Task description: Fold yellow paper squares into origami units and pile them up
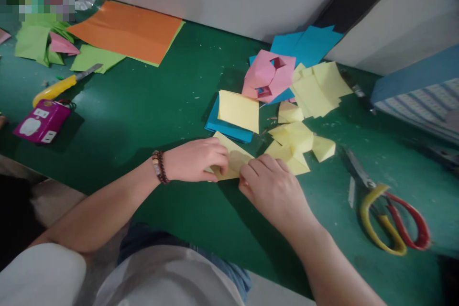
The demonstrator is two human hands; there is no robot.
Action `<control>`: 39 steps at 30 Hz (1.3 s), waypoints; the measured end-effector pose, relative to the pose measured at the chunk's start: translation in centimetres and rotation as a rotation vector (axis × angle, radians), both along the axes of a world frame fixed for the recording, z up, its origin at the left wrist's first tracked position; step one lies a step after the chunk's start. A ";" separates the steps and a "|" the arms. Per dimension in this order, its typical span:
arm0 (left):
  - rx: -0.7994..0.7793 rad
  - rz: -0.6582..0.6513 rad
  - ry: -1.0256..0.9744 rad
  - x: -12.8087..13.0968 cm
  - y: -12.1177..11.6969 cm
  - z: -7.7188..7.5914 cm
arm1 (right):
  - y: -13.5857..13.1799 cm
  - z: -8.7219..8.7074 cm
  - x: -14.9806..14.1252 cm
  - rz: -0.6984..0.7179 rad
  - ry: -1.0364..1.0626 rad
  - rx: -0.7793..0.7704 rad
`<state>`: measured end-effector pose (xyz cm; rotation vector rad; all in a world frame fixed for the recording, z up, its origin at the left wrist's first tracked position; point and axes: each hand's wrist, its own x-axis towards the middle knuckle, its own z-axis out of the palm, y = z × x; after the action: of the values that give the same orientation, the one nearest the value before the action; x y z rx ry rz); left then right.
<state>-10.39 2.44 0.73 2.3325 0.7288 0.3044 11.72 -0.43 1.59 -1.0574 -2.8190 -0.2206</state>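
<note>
Yellow paper folded into a flat triangular piece [233, 162] is lying between the person's hands, near the middle of a green work mat [172, 119]. The left hand [195, 160], wearing a dark bead bracelet [160, 167], is curling almost closed over the piece, and the right hand [274, 191] is pinching its right end with bent fingers. Loose folded yellow paper squares [292, 136] are lying just beyond the right hand, below a pink folded paper model [268, 76] and blue paper sheets [311, 45]. Red-and-yellow-handled scissors [387, 220] are resting to the right. A yellow utility knife [59, 86] and an orange paper sheet [125, 31] are lying far left.
</note>
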 end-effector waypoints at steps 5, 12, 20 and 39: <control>0.053 -0.015 0.043 -0.4 -0.1 0.3 | 0.4 1.1 1.5 -0.058 0.071 0.068; 0.107 -0.064 0.043 -1.3 0.1 0.3 | 0.9 0.8 2.4 0.011 0.076 0.088; 0.259 -0.020 0.085 -1.0 -0.7 0.9 | 0.7 1.1 2.0 0.195 0.164 -0.108; 0.101 -0.081 0.084 -0.7 -1.6 1.3 | 0.2 -0.6 0.9 -0.008 0.352 -0.372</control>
<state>-11.07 0.89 2.07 2.4762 0.6708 0.2133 12.62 -0.23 1.02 -1.0466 -2.5843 0.4630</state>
